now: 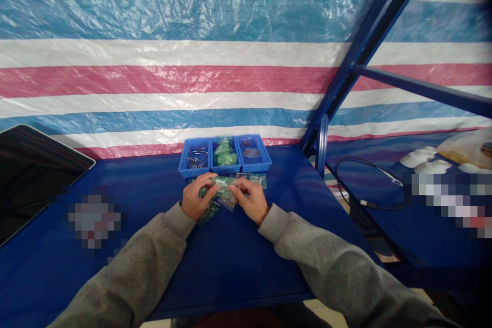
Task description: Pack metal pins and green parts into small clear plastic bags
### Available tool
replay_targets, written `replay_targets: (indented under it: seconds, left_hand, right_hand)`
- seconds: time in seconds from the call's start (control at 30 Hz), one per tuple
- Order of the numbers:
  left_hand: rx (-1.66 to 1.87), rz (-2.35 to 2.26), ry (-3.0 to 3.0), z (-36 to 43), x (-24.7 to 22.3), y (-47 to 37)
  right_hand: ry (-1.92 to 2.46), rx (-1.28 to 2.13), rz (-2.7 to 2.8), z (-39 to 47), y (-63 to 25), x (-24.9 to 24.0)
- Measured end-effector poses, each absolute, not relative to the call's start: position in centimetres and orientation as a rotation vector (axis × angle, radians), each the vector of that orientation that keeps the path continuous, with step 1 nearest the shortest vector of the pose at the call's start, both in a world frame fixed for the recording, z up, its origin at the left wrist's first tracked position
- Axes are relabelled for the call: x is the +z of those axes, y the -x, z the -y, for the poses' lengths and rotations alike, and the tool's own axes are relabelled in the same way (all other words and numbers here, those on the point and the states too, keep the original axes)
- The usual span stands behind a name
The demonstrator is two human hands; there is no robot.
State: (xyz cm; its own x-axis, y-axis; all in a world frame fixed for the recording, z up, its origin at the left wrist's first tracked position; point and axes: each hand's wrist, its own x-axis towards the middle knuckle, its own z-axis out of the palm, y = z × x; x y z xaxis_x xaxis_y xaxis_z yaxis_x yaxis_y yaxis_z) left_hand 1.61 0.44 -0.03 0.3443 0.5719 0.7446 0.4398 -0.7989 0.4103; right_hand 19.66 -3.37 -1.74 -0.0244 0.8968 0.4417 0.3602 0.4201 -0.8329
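Note:
Between my two hands is a small clear plastic bag (222, 181) with a green tint, held near the front of the blue bins. My left hand (198, 196) pinches its left end, thumb against fingers. At the other end, my right hand (250, 198) grips it the same way. Beneath the hands lie more small bags (208, 213) with metal bits inside, partly covered by my fingers. Another greenish bag (260, 180) shows just beyond my right hand. What the held bag contains is too small to make out.
Three joined blue bins stand behind my hands: the left bin (195, 172) holds metal pins, the middle bin (226, 169) green bags, the right bin (257, 167) a few clear bags. A dark screen (38, 174) stands left. A blue frame post (346, 77) and black cable (338, 174) are right.

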Motion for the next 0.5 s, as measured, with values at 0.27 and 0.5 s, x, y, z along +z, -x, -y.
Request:
replay_targets:
  seconds: [0.27,0.5]
  left_hand:
    - [1.472,-0.993,-2.292,-0.2,0.5,-1.9]
    - [1.464,-1.016,-2.312,-0.3,0.4,-1.8]
  right_hand:
    - [1.232,0.405,1.479,2.4,-20.5,-1.1]
    - [1.292,0.089,1.562,-1.5,-22.2,0.8]
